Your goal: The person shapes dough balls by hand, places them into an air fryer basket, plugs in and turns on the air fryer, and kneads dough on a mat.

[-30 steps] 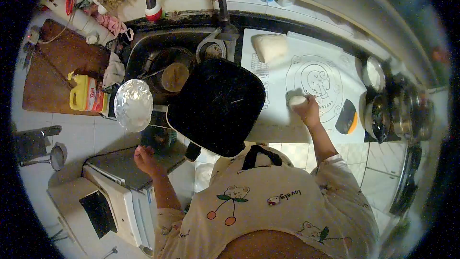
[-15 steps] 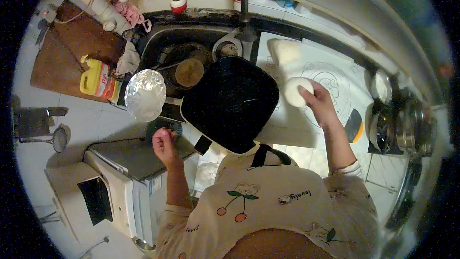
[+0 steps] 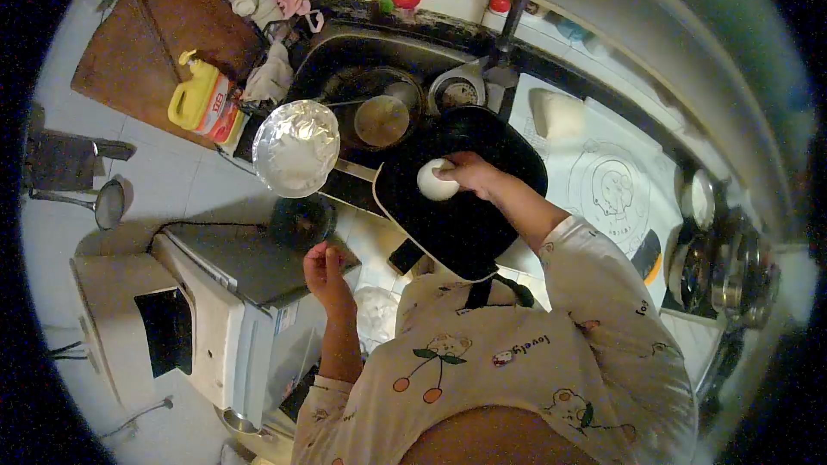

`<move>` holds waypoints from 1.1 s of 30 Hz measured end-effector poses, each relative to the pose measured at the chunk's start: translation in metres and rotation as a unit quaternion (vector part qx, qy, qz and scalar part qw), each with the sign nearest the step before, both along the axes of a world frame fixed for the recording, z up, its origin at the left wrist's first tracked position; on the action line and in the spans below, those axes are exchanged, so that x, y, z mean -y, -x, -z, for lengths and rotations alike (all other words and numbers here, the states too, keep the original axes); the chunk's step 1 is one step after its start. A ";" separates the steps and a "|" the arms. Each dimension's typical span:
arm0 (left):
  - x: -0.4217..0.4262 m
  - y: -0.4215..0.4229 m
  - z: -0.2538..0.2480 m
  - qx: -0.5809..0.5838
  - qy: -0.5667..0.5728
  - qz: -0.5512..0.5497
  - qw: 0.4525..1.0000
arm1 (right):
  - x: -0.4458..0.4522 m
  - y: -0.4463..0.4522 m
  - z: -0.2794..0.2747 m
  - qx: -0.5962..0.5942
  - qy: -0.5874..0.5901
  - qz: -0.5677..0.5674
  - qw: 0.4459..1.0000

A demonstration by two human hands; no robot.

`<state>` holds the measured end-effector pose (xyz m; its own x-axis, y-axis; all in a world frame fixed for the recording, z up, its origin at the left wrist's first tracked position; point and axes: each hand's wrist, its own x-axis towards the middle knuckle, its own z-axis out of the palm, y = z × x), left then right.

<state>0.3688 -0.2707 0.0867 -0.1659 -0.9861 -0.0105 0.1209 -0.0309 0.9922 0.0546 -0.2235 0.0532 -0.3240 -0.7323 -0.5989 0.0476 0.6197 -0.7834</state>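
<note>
My right hand [image 3: 469,174] grips the edge of a round white piece of dough [image 3: 438,180] above the black square pan [image 3: 469,241]. Whether the dough touches the pan, I cannot tell. My left hand [image 3: 326,271] hangs left of the pan over the grey appliance top, its fingers curled together; whatever they may hold is too small to make out. Left of the pan sits a foil-lined round dish [image 3: 297,149]. A larger dough lump [image 3: 562,114] lies on the white printed mat [image 3: 607,185] to the right.
The sink [image 3: 345,60] behind the pan holds a pot and ladle, under a faucet [image 3: 517,9]. A yellow jug [image 3: 203,99] stands at the left by a brown board [image 3: 138,52]. An orange-edged black scraper [image 3: 648,256] and metal bowls [image 3: 732,280] are at the right.
My right hand has lifted the round dough off the mat and carried it left over the pan. My left hand has stayed beside the pan. The camera view has shifted.
</note>
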 end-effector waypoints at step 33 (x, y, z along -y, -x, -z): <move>0.016 0.068 -0.040 0.043 0.169 0.103 0.979 | -0.174 0.077 -0.068 -0.411 0.210 0.370 0.806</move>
